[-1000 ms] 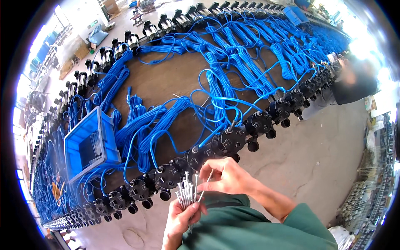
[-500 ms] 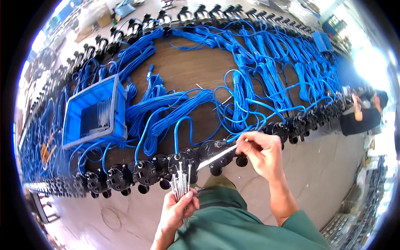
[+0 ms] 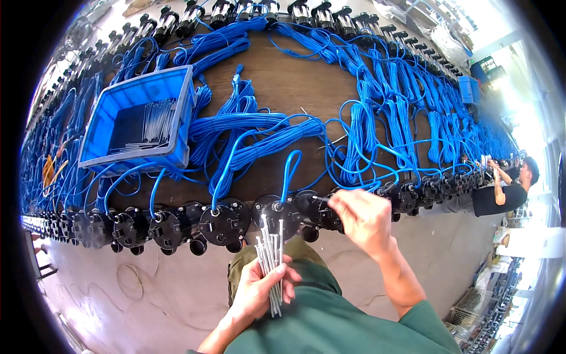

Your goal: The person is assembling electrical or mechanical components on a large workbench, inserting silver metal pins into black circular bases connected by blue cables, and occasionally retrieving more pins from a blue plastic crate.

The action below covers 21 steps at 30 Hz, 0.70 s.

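Left hand (image 3: 259, 289) clamped on a bundle of roughly a dozen thin silver rods (image 3: 271, 265), held upright below the desk (image 3: 283, 88) edge; right hand (image 3: 362, 218) pinches one rod at a black pump (image 3: 312, 206); one blue bin (image 3: 138, 121) holds more

This was a factory assembly floor. A long brown surface (image 3: 295, 88) carried rows of identical black pump-like units (image 3: 224, 223), each wired with coiled blue cable (image 3: 365, 130). A blue plastic bin (image 3: 139, 158) held metal rods, another worker (image 3: 501, 192) stood further along, and the floor (image 3: 147, 295) was bare concrete.
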Tool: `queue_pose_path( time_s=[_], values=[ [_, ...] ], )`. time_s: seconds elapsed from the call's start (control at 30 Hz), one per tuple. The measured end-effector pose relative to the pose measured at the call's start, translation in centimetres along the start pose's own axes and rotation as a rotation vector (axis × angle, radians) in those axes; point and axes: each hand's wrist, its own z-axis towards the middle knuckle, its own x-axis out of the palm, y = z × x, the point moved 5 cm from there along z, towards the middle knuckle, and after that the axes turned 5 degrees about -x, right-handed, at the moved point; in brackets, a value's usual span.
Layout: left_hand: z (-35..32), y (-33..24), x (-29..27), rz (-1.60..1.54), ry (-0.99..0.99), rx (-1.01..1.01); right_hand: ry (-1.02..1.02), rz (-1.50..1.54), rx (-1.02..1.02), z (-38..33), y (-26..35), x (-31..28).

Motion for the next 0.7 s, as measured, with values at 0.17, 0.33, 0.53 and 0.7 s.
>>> queue_pose_path(
  time_s=[0.17,0.33,0.53,0.7],
  values=[
    [-0.2,-0.8,-0.6,0.044,0.045,0.014,-0.016,-0.022,0.097,-1.2,-0.3,-0.2],
    [-0.2,-2.1,0.0,0.031,0.042,0.115,-0.129,0.059,0.204,-0.4,-0.9,-2.4],
    [1.5,-6.0,2.9,0.328,-0.018,0.348,0.092,0.604,0.484,0.4,-0.6,-5.4],
    [2.8,-4.9,6.7,0.442,0.141,0.232,0.169,0.721,0.481,0.3,0.4,-4.4]
  ],
)
